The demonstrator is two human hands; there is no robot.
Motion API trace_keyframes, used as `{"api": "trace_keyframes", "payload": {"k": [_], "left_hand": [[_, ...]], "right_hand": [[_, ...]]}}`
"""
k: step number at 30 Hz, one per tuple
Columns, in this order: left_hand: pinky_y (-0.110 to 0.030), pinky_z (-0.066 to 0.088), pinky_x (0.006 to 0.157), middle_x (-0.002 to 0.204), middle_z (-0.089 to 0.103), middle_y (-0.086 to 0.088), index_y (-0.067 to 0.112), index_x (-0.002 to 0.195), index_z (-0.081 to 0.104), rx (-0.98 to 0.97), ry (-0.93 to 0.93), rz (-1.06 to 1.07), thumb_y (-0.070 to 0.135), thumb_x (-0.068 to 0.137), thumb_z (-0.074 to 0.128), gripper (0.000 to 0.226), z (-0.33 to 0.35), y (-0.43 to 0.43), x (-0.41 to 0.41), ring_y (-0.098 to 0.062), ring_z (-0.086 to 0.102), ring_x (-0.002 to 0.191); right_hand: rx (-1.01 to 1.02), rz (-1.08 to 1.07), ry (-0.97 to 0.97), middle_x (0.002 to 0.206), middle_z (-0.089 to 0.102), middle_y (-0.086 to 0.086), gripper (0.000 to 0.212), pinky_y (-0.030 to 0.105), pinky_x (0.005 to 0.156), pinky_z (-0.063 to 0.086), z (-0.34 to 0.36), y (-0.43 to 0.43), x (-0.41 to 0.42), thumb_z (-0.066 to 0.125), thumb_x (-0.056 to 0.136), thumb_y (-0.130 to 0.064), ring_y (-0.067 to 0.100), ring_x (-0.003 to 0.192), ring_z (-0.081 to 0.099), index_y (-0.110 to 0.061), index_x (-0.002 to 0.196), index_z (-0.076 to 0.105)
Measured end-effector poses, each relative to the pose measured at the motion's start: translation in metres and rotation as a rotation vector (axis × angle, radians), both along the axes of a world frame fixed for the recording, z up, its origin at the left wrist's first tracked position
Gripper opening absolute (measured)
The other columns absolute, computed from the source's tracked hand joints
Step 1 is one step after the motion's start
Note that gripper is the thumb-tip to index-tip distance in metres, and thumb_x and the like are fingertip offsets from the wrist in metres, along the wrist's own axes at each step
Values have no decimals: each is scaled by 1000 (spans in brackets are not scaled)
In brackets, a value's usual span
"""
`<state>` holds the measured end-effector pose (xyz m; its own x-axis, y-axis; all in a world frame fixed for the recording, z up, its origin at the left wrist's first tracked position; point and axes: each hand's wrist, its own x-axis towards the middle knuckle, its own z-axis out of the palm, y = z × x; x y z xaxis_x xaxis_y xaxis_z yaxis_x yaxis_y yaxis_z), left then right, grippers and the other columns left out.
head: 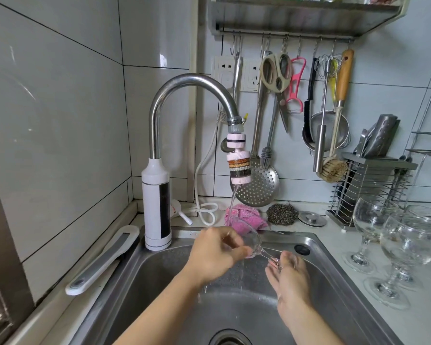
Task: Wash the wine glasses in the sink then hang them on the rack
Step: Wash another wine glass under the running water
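Observation:
A clear wine glass (pixel 253 241) lies tilted over the steel sink (pixel 331 267), its bowl up-left under the stream of water running from the faucet (pixel 239 168). My left hand (pixel 214 252) grips the bowl, fingers curled round it. My right hand (pixel 288 272) pinches the stem and foot at the lower right. Three more wine glasses (pixel 373 220) stand upright on the counter to the right of the sink. The metal rack (pixel 284 18) with a rail of hooks hangs on the wall above.
Scissors, a peeler, a whisk, a strainer, a brush and a slotted ladle (pixel 259 185) hang from the hooks. A pink cloth (pixel 244 217), a steel scourer (pixel 281 214) and a sink plug (pixel 312 218) lie behind the sink. A wire utensil holder (pixel 371 185) stands back right.

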<state>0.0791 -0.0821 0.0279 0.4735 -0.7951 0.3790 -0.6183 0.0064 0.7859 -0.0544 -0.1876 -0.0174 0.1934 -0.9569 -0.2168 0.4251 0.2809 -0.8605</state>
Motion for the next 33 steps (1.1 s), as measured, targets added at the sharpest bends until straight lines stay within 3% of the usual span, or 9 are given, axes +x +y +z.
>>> {"api": "trace_keyframes", "payload": {"k": [3, 6, 12, 18, 21, 23, 29, 31, 33], "left_hand": [[-32, 55, 84, 81, 77, 9, 20, 76, 78, 96, 102, -132, 29, 79, 87, 14, -1, -1, -2, -5, 67, 75], [-37, 56, 78, 74, 76, 1, 17, 69, 76, 75, 86, -113, 31, 74, 91, 21, 0, 0, -2, -12, 66, 68], [-36, 50, 62, 62, 66, 8, 24, 59, 59, -67, 27, 85, 49, 53, 96, 46, -3, 1, -1, -7, 53, 55], [-24, 52, 95, 98, 79, 13, 24, 90, 82, 97, 222, -221, 21, 84, 83, 7, -7, -1, -2, -4, 72, 98], [-19, 54, 84, 99, 80, -1, 8, 98, 81, 98, 319, -298, 6, 87, 78, 12, -7, 1, 2, -7, 73, 90], [-16, 51, 70, 90, 80, -3, 6, 90, 81, 75, 323, -297, 2, 85, 79, 7, -5, 3, 4, -2, 70, 75], [-13, 45, 63, 70, 70, 6, 18, 69, 66, -10, -22, -30, 17, 72, 92, 26, -3, 4, 8, -1, 58, 62], [-12, 44, 61, 67, 68, 11, 22, 67, 66, -6, -19, -23, 18, 71, 92, 27, -5, 2, 8, 1, 57, 60], [-13, 50, 71, 79, 74, 14, 26, 74, 74, 41, 33, -84, 27, 74, 90, 16, -7, 0, 6, 1, 67, 73]], "right_hand": [[5, 1, -11, 96, 57, 9, 9, 42, 99, 49, 1, 0, -2, 48, 103, -14, 24, 99, 58, -10, 109, 55], [13, -3, -19, 95, 59, 10, 10, 42, 102, 48, 3, -1, -4, 48, 104, -15, 23, 101, 58, -10, 110, 55], [-52, -69, -45, 114, 58, 18, 20, 40, 100, 48, 5, 1, -4, 47, 104, -15, 25, 108, 60, -8, 122, 52], [-3, -51, -92, 103, 60, 5, 9, 39, 100, 49, 7, -1, -7, 49, 103, -13, 17, 98, 60, -11, 107, 57], [44, -5, -87, 98, 63, 6, 9, 36, 101, 49, 8, -3, -10, 54, 101, -13, 16, 95, 62, -13, 105, 62], [67, 28, -64, 99, 65, 3, 16, 37, 101, 50, 7, -2, -10, 58, 99, -13, 15, 94, 64, -12, 114, 63], [67, 79, 78, 108, 55, 18, 10, 47, 78, 56, -1, -1, -5, 49, 103, -14, 30, 78, 63, -14, 108, 58], [52, 63, 85, 109, 51, 16, 11, 44, 77, 55, -2, -1, -4, 44, 105, -11, 33, 80, 63, -14, 106, 55], [25, 55, 81, 103, 50, 11, 14, 42, 78, 55, -2, -1, -3, 41, 105, -11, 35, 87, 64, -16, 101, 54]]}}
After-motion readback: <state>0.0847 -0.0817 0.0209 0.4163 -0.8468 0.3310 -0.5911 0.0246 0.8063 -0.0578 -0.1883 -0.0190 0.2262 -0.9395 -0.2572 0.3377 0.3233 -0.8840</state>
